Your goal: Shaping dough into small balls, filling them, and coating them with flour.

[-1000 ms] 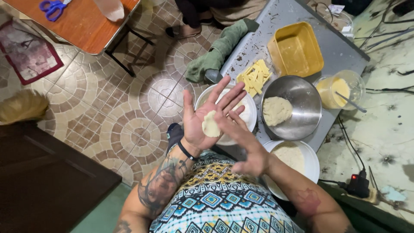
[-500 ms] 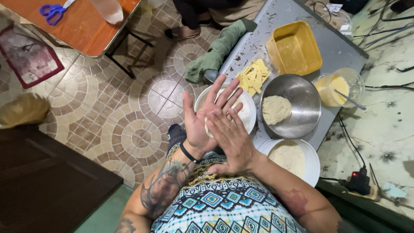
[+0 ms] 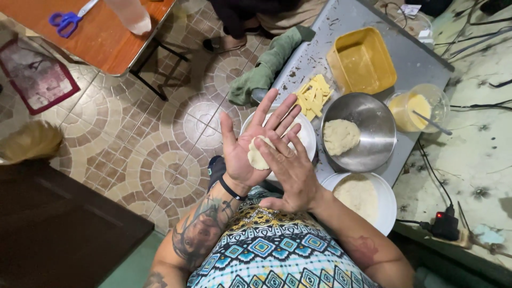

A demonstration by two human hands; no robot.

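Both hands flat, fingers spread — left hand (image 3: 250,146) under dough disc (image 3: 258,155), right hand (image 3: 290,173) on it.

We see dim, warm indoor light, brightest on the steel bowl (image 3: 358,133), which shows soft glare. Left corner falls into dark shadow. Wide-angle bending at edges; hands slightly soft, focus otherwise fair.

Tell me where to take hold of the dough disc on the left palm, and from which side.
Judging by its pose, take the dough disc by its exposed thin rim on the thumb side. It lies flat on the open left hand, while the right hand covers its other edge. Come from above the palm, slipping fingertips under the rim, since the soft flattened disc would likely dent if pinched on its face.
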